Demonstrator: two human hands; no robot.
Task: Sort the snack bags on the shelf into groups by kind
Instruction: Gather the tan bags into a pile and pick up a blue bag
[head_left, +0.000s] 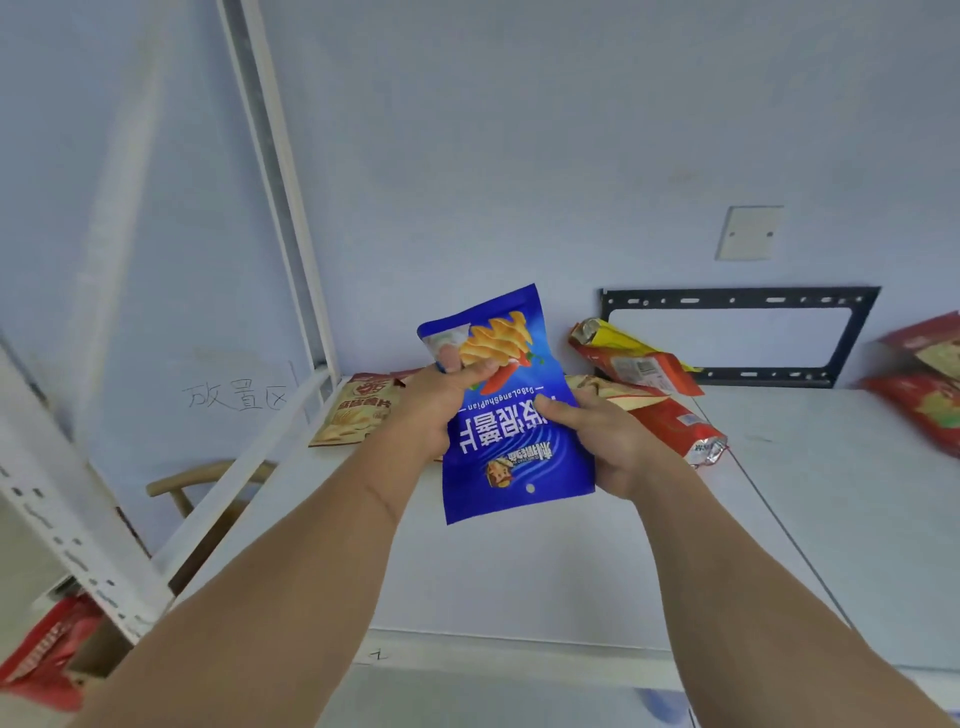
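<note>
From the head camera we see both hands holding a glossy blue chip bag (511, 415) upside down above the white shelf (571, 561). Our left hand (434, 402) pinches its left edge with the thumb on the front; our right hand (605, 441) grips the right edge. Behind lie a flat tan bag (356, 413) and crinkled red bags (675, 423), with more red bags (930, 384) far right.
</note>
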